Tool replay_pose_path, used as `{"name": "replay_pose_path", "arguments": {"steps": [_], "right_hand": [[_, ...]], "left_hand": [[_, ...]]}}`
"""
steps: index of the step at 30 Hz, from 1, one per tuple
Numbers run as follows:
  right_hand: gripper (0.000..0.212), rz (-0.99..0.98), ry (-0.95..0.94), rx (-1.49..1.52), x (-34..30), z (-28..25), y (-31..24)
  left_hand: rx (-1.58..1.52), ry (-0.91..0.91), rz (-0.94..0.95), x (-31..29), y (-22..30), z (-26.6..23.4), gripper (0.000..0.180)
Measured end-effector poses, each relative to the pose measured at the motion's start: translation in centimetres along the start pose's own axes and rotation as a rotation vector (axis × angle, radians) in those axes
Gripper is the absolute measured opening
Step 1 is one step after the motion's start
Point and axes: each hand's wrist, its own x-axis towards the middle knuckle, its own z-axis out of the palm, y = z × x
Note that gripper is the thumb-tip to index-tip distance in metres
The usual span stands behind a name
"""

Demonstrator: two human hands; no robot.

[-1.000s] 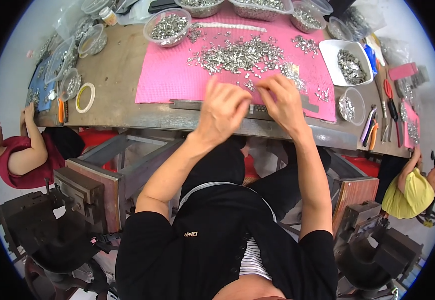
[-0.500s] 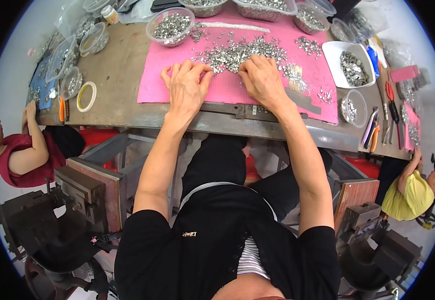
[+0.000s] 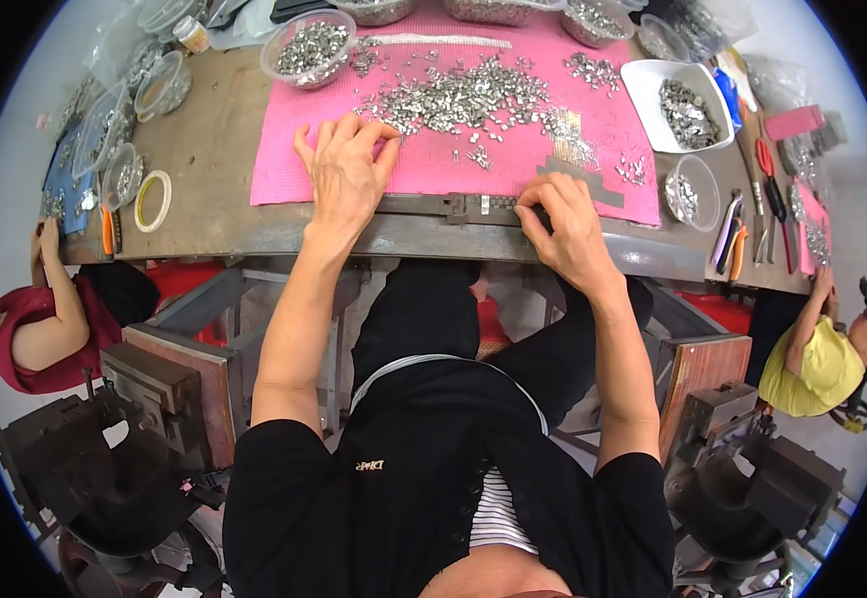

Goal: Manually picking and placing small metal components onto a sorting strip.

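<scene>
A spread-out pile of small silvery metal pieces (image 3: 468, 95) lies on a pink ribbed mat (image 3: 284, 149). At the pile's left edge is my left hand (image 3: 347, 174), its fingers bent down and thumb and forefinger close together; what they hold, if anything, is too small to make out. My right hand (image 3: 568, 224) is at the table's front edge, thumb and forefinger pinched at the right part of a dark metal bar fixture (image 3: 453, 207). A short row of small bright pieces (image 3: 493, 204) sits in that fixture, just left of my right fingertips.
A round tub of metal pieces (image 3: 309, 50) stands at the mat's upper left, a white tray (image 3: 643, 95) at its right. Pliers (image 3: 737, 244) and red-handled tools (image 3: 767, 174) lie farther right. A tape roll (image 3: 152, 201) rests at left. Other people sit at both sides.
My right hand has left the pile and come down and right to the bar fixture at the table edge. My left hand stays by the pile. The whole view has shifted slightly.
</scene>
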Motion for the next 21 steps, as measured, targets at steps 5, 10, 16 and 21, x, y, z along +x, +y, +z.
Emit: {"name": "replay_pose_path", "arguments": {"steps": [5,10,16,21], "right_hand": [[0.013,-0.057,0.018,-0.037,0.0,0.1,-0.3],[0.008,0.001,0.049,0.047,2.5,0.8,0.2],[0.011,-0.050,0.067,-0.068,7.4,5.0,1.9],[0.010,0.003,0.077,-0.157,7.7,4.7,2.1]], "left_hand": [[-0.083,-0.028,-0.008,-0.1,-0.5,0.1,0.007],[-0.098,-0.042,-0.015,0.0,-0.5,0.2,0.007],[-0.119,-0.046,-0.009,0.1,-0.5,0.3,0.007],[-0.131,-0.051,-0.015,-0.1,-0.8,0.0,0.008]]}}
